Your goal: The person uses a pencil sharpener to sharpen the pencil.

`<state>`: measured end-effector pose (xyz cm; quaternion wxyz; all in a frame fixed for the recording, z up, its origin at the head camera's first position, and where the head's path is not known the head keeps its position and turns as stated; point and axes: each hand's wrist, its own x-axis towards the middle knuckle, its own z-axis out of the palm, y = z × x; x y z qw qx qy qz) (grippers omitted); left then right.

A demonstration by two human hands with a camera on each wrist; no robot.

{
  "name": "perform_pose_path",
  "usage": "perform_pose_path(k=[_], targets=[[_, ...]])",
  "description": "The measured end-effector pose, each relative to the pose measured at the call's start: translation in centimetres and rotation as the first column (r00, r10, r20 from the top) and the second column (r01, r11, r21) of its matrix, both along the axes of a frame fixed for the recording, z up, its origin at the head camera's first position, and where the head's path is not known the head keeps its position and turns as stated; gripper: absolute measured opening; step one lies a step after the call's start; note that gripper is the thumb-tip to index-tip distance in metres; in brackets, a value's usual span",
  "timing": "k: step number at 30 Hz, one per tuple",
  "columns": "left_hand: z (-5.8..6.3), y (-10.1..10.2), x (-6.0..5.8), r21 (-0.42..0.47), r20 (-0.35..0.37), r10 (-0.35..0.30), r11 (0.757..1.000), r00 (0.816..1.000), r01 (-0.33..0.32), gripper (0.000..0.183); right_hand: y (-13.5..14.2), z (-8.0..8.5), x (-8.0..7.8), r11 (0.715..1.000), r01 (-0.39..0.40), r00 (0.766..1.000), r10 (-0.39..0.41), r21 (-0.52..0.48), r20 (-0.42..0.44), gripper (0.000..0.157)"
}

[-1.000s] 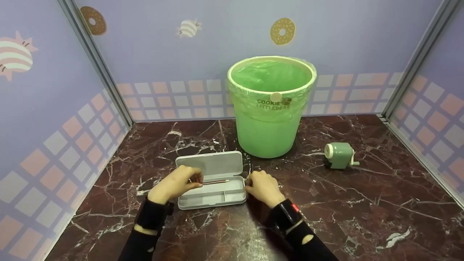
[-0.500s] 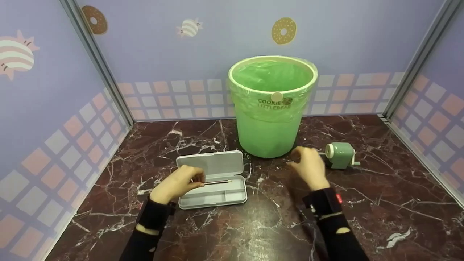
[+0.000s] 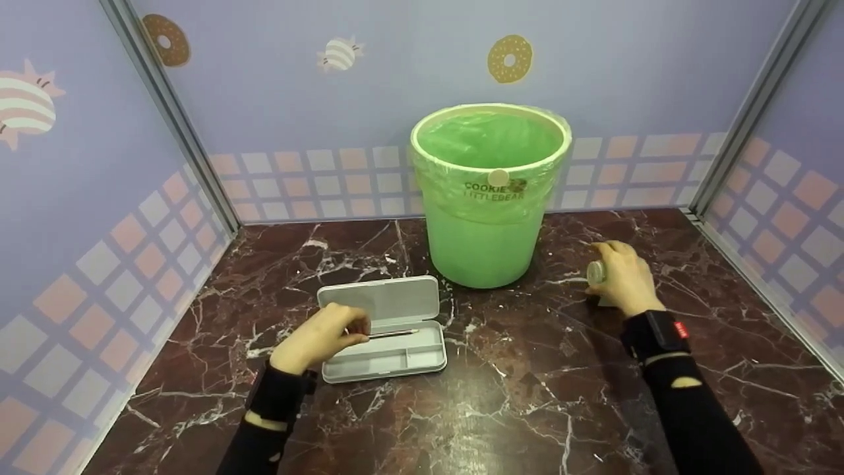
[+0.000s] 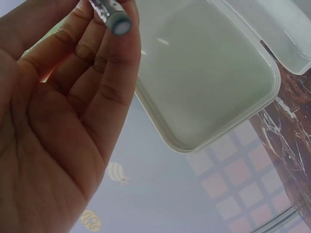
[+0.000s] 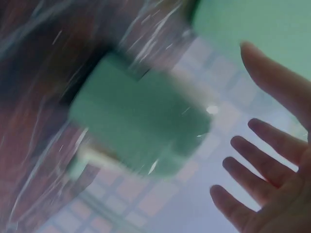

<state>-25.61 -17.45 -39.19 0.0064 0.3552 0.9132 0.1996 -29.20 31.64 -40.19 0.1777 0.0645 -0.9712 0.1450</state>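
Lilac covers the left wall [image 3: 79, 178], with a striped sweet printed high up and pink and white squares below. Next comes a black sleeve [image 3: 273, 396], and from it the left hand [image 3: 323, 336] reaches out, thumb and fingers pinching a slim pencil [image 3: 393, 334] by its blunt end. Its pale tip points right, over the long rear compartment of an open, pale grey pencil case [image 3: 369, 364]; whether it touches the case floor I cannot tell. The case lid [image 3: 409, 300] leans back behind. Farther right and back, a green bin [image 3: 484, 244] with a clear liner folded over its rim stands on the dark red, white-veined tabletop [image 3: 527, 409]. Right of the bin, the right hand [image 3: 626, 280] is at a green crank sharpener [image 5: 141, 116], hiding most of it from the head view; the right wrist view shows thumb and fingers spread, with a gap between them and the blurred sharpener.
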Motion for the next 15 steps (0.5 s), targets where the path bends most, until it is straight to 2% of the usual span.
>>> perform_pose_path(k=[7,11,15], targets=[[0.0,-0.2,-0.1,0.004,-0.001,-0.004,1.000,1.000,0.004,0.006,2.5,-0.3,-1.1,0.997,-0.064,0.993,0.059,0.051,0.099,0.075],[0.0,-0.1,0.0,0.011,0.005,-0.003,1.000,1.000,0.003,0.005,3.2,-0.6,-1.6,0.995,-0.103,0.982,0.100,0.010,0.158,0.068],[0.1,0.0,0.1,0.011,0.009,0.001,1.000,1.000,-0.001,0.005,3.7,-0.8,-2.0,0.988,-0.146,0.972,0.151,-0.040,0.179,0.061]])
